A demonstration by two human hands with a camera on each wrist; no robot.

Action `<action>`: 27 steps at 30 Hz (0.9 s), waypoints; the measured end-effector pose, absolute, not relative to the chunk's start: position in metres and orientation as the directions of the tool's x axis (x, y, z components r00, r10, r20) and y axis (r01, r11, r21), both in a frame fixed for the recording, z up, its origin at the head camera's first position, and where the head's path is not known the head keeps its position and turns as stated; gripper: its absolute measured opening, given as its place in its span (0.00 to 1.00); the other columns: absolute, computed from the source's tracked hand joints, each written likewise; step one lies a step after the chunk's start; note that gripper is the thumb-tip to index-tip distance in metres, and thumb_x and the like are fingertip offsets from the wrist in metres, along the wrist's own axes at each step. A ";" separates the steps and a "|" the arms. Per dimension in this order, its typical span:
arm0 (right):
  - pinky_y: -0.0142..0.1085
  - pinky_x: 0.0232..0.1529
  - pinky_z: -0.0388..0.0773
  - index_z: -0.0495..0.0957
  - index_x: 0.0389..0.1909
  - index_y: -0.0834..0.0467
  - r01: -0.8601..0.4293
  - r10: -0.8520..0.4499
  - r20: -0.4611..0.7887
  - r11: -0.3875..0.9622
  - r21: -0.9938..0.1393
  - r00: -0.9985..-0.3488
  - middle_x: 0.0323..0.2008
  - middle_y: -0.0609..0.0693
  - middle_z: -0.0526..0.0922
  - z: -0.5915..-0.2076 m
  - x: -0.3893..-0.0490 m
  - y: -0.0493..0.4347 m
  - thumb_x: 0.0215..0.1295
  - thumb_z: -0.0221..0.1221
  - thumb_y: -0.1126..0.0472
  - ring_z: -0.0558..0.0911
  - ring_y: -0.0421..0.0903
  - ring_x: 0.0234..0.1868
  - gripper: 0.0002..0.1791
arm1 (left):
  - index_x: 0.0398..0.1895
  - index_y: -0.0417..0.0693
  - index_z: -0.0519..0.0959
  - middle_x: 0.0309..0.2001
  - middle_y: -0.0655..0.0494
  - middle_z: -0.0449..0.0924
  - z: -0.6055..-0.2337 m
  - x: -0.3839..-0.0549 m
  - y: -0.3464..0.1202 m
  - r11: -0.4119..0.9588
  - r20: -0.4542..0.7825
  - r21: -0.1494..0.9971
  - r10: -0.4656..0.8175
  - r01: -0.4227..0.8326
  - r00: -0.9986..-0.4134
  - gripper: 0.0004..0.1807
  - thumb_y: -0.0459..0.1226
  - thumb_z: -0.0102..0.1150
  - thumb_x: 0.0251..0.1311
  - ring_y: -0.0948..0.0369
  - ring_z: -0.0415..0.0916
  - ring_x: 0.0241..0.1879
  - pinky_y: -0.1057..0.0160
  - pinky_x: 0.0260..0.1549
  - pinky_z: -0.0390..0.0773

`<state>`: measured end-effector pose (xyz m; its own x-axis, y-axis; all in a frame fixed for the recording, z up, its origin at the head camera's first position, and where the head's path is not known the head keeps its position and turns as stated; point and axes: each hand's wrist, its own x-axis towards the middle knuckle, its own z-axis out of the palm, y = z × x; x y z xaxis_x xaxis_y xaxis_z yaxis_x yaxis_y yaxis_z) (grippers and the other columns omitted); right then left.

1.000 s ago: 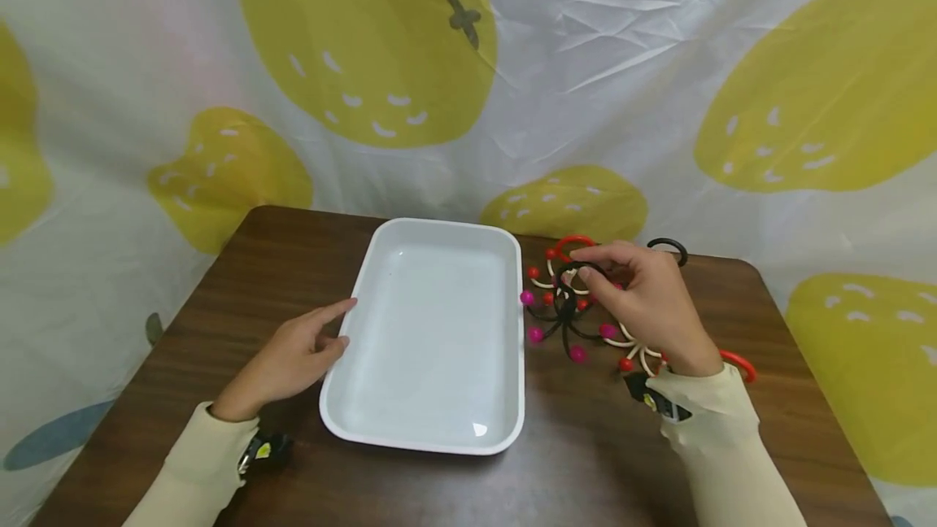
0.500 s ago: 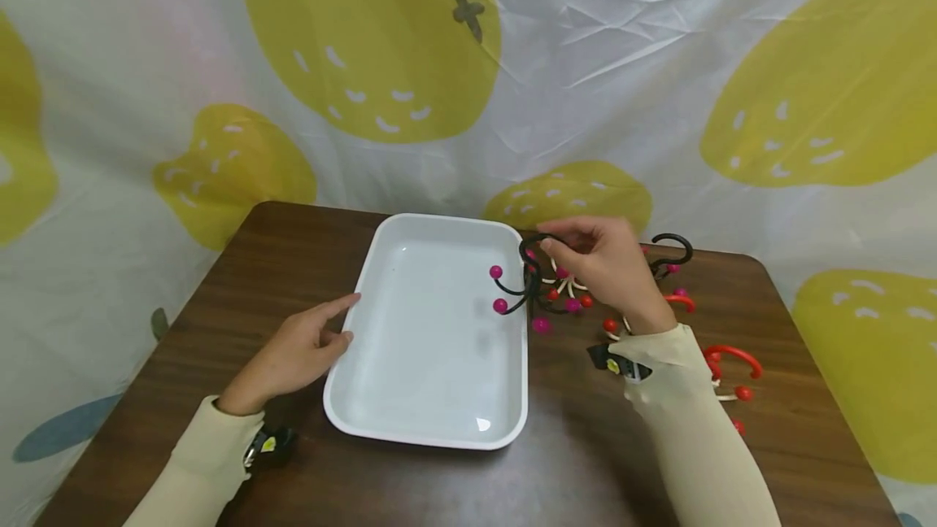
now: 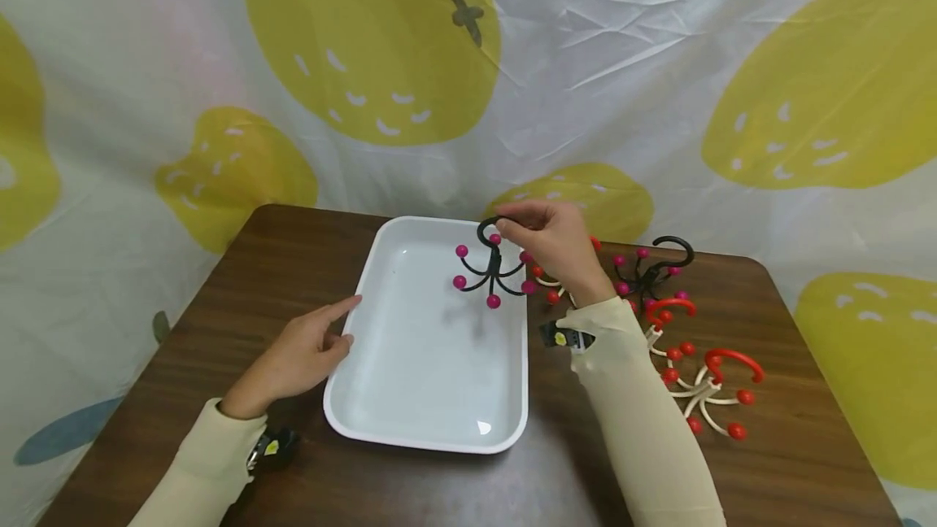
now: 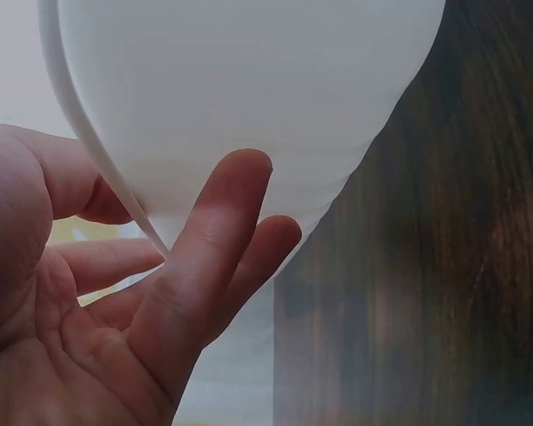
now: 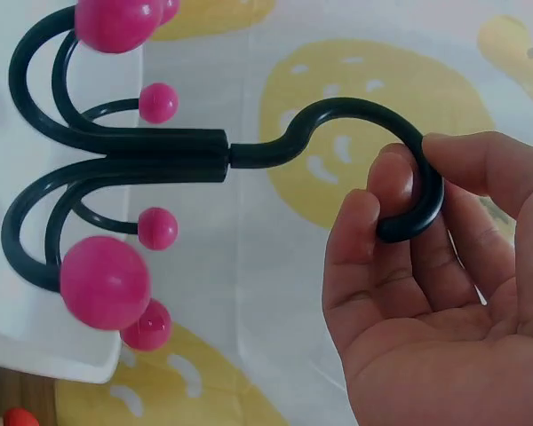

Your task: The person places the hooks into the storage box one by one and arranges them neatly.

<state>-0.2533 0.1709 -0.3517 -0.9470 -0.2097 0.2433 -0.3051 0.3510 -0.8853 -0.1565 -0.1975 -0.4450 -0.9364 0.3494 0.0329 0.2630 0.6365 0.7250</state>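
Note:
My right hand (image 3: 552, 242) pinches the curved top of a black hook hanger (image 3: 494, 264) between thumb and fingers. Pink balls tip its several branching arms. It hangs upright over the upper right part of a white tray (image 3: 424, 440), and the right wrist view shows the hook (image 5: 360, 106) against the thumb and fingertips. At the tray's left side, my left hand (image 3: 293, 356) has its fingers extended, the index fingertip and thumb at the rim. In the left wrist view, fingers (image 4: 218, 213) lie against the tray's outer wall (image 4: 249, 71).
Right of the tray lie a second black hanger with pink balls (image 3: 646, 279) and white hangers with red hooks and balls (image 3: 704, 387). Another red-balled white one is partly behind my right hand. The brown table (image 3: 791, 429) meets a fruit-print curtain (image 3: 571, 63) at the back.
My right hand has lifted the black hanger from the group on the right and carried it left over the tray. My left hand has stayed at the tray's left rim.

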 end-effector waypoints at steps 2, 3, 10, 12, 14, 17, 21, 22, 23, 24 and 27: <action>0.31 0.41 0.85 0.90 0.51 0.59 -0.303 -0.219 0.238 0.341 -0.890 -0.946 0.47 0.55 0.92 -0.353 -0.259 0.164 0.67 0.70 0.60 0.89 0.45 0.41 0.14 | 0.80 0.40 0.65 0.59 0.39 0.80 -0.445 -0.157 -0.197 0.632 0.030 0.730 0.351 0.261 -0.936 0.33 0.31 0.59 0.73 0.64 0.75 0.28 0.66 0.28 0.78; 0.31 0.43 0.86 0.90 0.51 0.59 -0.296 -0.225 0.229 0.338 -0.893 -0.947 0.47 0.55 0.92 -0.354 -0.262 0.161 0.67 0.70 0.60 0.89 0.46 0.42 0.14 | 0.80 0.41 0.65 0.57 0.39 0.80 -0.445 -0.158 -0.197 0.631 0.027 0.732 0.353 0.259 -0.935 0.33 0.32 0.59 0.73 0.64 0.75 0.28 0.66 0.28 0.78; 0.33 0.46 0.83 0.90 0.51 0.58 -0.283 -0.256 0.196 0.366 -0.887 -0.946 0.46 0.54 0.92 -0.364 -0.282 0.139 0.68 0.70 0.60 0.89 0.46 0.44 0.13 | 0.80 0.41 0.65 0.48 0.44 0.81 -0.446 -0.159 -0.197 0.625 0.016 0.738 0.359 0.254 -0.933 0.33 0.32 0.59 0.73 0.65 0.74 0.25 0.66 0.26 0.79; 0.33 0.46 0.83 0.90 0.50 0.58 -0.287 -0.268 0.198 0.355 -0.890 -0.943 0.46 0.55 0.92 -0.366 -0.286 0.132 0.68 0.70 0.61 0.89 0.46 0.44 0.12 | 0.81 0.41 0.64 0.46 0.45 0.81 -0.447 -0.159 -0.197 0.624 0.007 0.741 0.360 0.247 -0.933 0.34 0.32 0.58 0.74 0.65 0.74 0.25 0.66 0.26 0.79; 0.33 0.47 0.83 0.90 0.50 0.59 -0.284 -0.274 0.193 0.342 -0.896 -0.942 0.46 0.56 0.92 -0.368 -0.288 0.124 0.67 0.69 0.62 0.89 0.47 0.43 0.12 | 0.81 0.41 0.64 0.47 0.44 0.81 -0.448 -0.158 -0.196 0.621 -0.006 0.748 0.361 0.235 -0.932 0.34 0.33 0.58 0.74 0.64 0.74 0.26 0.66 0.27 0.80; 0.34 0.46 0.82 0.90 0.49 0.59 -0.264 -0.277 0.175 0.326 -0.908 -0.945 0.45 0.56 0.92 -0.372 -0.290 0.111 0.67 0.69 0.63 0.89 0.47 0.44 0.12 | 0.81 0.41 0.63 0.52 0.41 0.82 -0.450 -0.156 -0.198 0.621 -0.022 0.753 0.354 0.217 -0.935 0.34 0.33 0.58 0.74 0.63 0.78 0.30 0.66 0.29 0.82; 0.34 0.46 0.82 0.91 0.48 0.59 -0.226 -0.273 0.137 0.328 -0.917 -0.952 0.44 0.53 0.92 -0.381 -0.297 0.095 0.67 0.70 0.62 0.89 0.46 0.44 0.11 | 0.81 0.40 0.64 0.59 0.36 0.81 -0.451 -0.157 -0.200 0.620 -0.023 0.756 0.346 0.210 -0.938 0.34 0.32 0.59 0.74 0.61 0.83 0.36 0.66 0.32 0.84; 0.34 0.46 0.82 0.91 0.48 0.59 -0.222 -0.273 0.132 0.333 -0.917 -0.953 0.44 0.53 0.93 -0.384 -0.300 0.092 0.68 0.70 0.62 0.89 0.45 0.44 0.10 | 0.80 0.40 0.64 0.58 0.37 0.82 -0.451 -0.157 -0.200 0.615 -0.019 0.759 0.348 0.213 -0.937 0.34 0.32 0.59 0.73 0.61 0.83 0.37 0.66 0.33 0.84; 0.34 0.46 0.82 0.91 0.48 0.58 -0.219 -0.270 0.128 0.337 -0.916 -0.954 0.44 0.52 0.93 -0.386 -0.303 0.089 0.68 0.70 0.62 0.89 0.45 0.44 0.10 | 0.80 0.39 0.64 0.56 0.38 0.83 -0.451 -0.158 -0.200 0.611 -0.013 0.761 0.351 0.218 -0.936 0.33 0.32 0.59 0.73 0.62 0.83 0.38 0.67 0.33 0.84; 0.34 0.46 0.82 0.91 0.48 0.59 -0.218 -0.268 0.129 0.338 -0.915 -0.955 0.44 0.52 0.93 -0.388 -0.306 0.087 0.68 0.69 0.62 0.89 0.45 0.44 0.10 | 0.80 0.40 0.65 0.51 0.40 0.84 -0.451 -0.159 -0.200 0.606 -0.015 0.766 0.351 0.215 -0.936 0.33 0.32 0.59 0.73 0.61 0.83 0.36 0.66 0.32 0.83; 0.34 0.46 0.82 0.91 0.47 0.59 -0.222 -0.253 0.140 0.334 -0.916 -0.957 0.43 0.53 0.93 -0.393 -0.313 0.082 0.68 0.69 0.63 0.89 0.45 0.43 0.09 | 0.80 0.40 0.64 0.36 0.48 0.81 -0.449 -0.162 -0.199 0.597 -0.017 0.773 0.356 0.214 -0.934 0.34 0.32 0.59 0.74 0.62 0.79 0.32 0.66 0.29 0.81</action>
<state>-0.3133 0.0815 -0.3928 -0.9573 -0.2532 0.1396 -0.2220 0.3344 -0.9159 -0.1623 -0.1989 -0.4495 -0.9343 0.3561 -0.0166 0.2138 0.5971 0.7731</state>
